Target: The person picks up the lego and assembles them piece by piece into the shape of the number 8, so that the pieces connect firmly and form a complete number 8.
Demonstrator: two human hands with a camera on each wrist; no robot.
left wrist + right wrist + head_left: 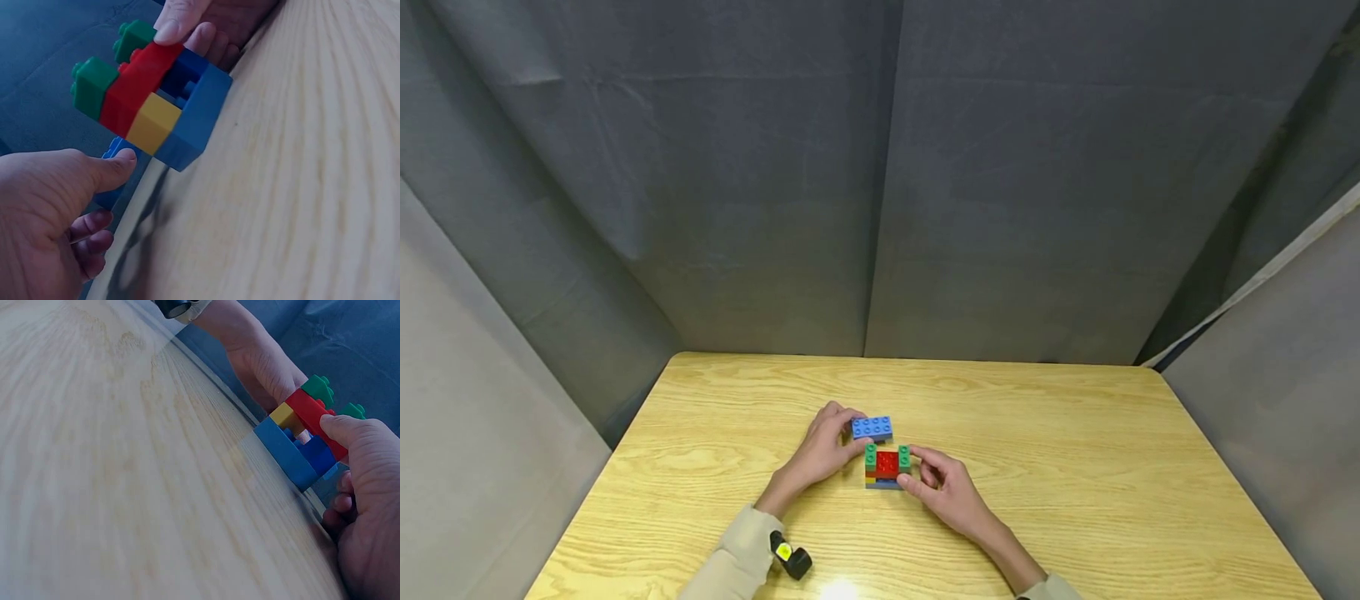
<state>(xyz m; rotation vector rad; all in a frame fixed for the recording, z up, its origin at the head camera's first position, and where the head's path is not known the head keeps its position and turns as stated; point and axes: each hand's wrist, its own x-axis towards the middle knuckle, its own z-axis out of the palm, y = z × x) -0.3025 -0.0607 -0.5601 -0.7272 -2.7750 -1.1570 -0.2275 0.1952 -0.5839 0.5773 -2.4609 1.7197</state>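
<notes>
In the head view a small stack of toy building bricks [887,463] stands near the middle of the table. Its base is a long blue brick [199,119], topped by a yellow brick [152,122] and a dark blue brick at opposite ends. A red brick [139,82] bridges these, and a green brick [94,86] sits on each end of it. My right hand [951,493] grips the stack's right end, thumb [340,428] on the red brick's near side. Behind the stack, my left hand [822,450] holds a separate blue eight-stud brick [872,428] between thumb and fingers.
Both hands work over a light wooden table [1037,442] with rounded far corners. Grey curtains [760,208] hang behind it and along both sides. A black wrist camera [793,560] is strapped over the left sleeve.
</notes>
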